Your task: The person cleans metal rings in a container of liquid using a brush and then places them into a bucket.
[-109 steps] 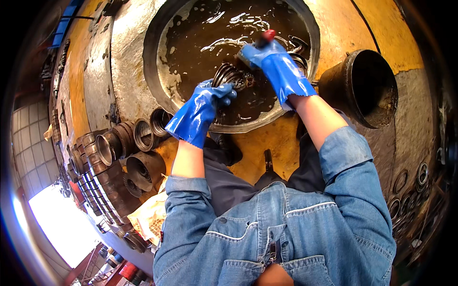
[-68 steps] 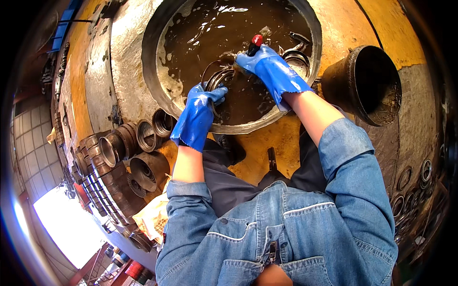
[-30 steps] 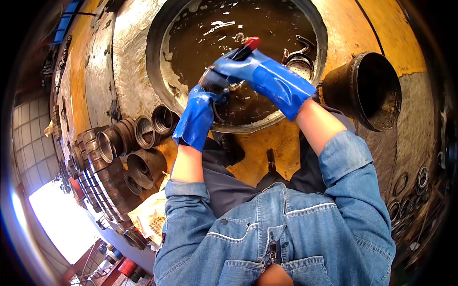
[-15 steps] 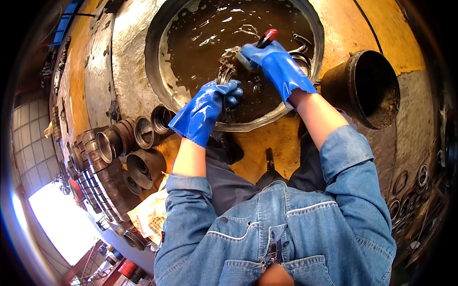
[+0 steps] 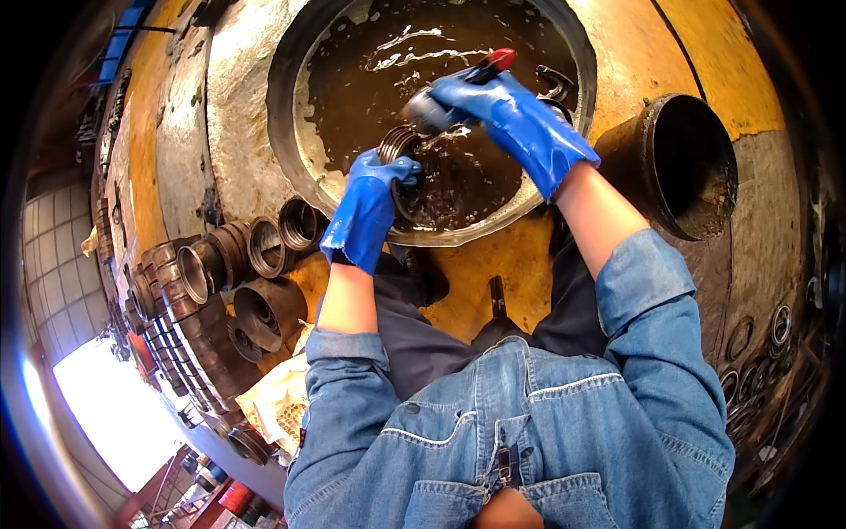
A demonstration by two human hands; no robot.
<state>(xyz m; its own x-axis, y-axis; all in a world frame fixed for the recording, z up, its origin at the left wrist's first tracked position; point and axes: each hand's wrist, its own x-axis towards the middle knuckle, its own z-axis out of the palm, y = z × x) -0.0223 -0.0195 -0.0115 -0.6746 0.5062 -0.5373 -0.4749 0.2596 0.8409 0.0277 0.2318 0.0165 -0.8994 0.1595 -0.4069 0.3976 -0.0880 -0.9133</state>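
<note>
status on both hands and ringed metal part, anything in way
Left grip on ringed metal part. Right grip on red-ended tool, head blurred. Other metal pieces in tub, not between hands.

from where i stand, i can read no word, number or sign on any thing here. the pale bag [image 5: 271,398] at the left carries some orange marks [image 5: 284,416], but they are too small to read.

Two gloved hands [image 5: 375,179], one red-tipped tool [image 5: 493,66] and one ribbed part [image 5: 399,144] at one basin [image 5: 283,115]; one bucket [image 5: 622,159] stands to the right, one bag [image 5: 273,401] to the near left.
</note>
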